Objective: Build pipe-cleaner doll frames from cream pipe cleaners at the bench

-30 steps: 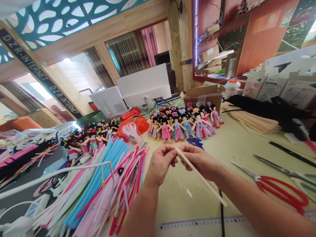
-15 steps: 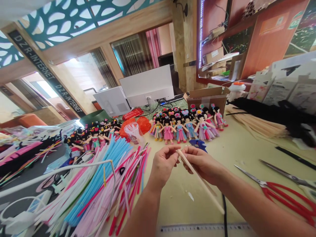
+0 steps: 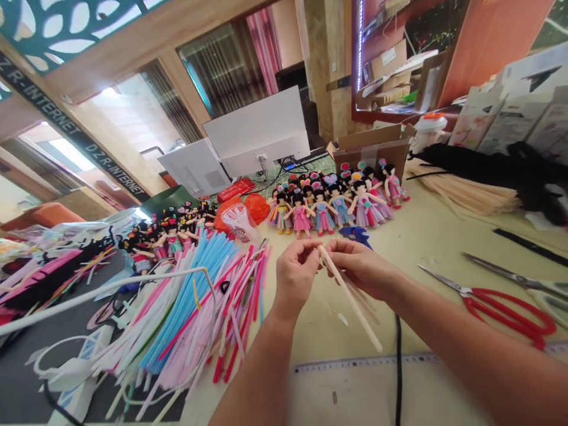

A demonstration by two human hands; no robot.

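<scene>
A dark sign (image 3: 82,139) slants down the left, below a teal lattice (image 3: 84,26). White monitors (image 3: 264,127) stand at upper centre, a pink curtain (image 3: 265,50) above. Rightward, an open box (image 3: 370,155) stands near a white jar (image 3: 428,137). Red-handled scissors (image 3: 477,292) lie lower right, a ruler (image 3: 368,362) bottom centre, a power strip (image 3: 82,378) lower left.

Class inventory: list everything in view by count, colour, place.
Held pipe cleaners: count unclear, cream, centre
Loose pipe cleaners: many, multicoloured, left
Stem bundles: two, black and cream, right
Dolls: many, multicoloured, centre and left
Scissors: two, red and pale handles, right
Measuring strip: one, white, foreground
Cord: one, black, foreground
Plastic cup: one, clear, centre left
Wrapping: count unclear, orange, behind cup
Cardboard box: one, brown, behind dolls
Monitors: two, white, back
Jar: one, white, back right
Power strip: one, white, lower left
Left hand: one, bare, centre
Right hand: one, bare, centre
</scene>
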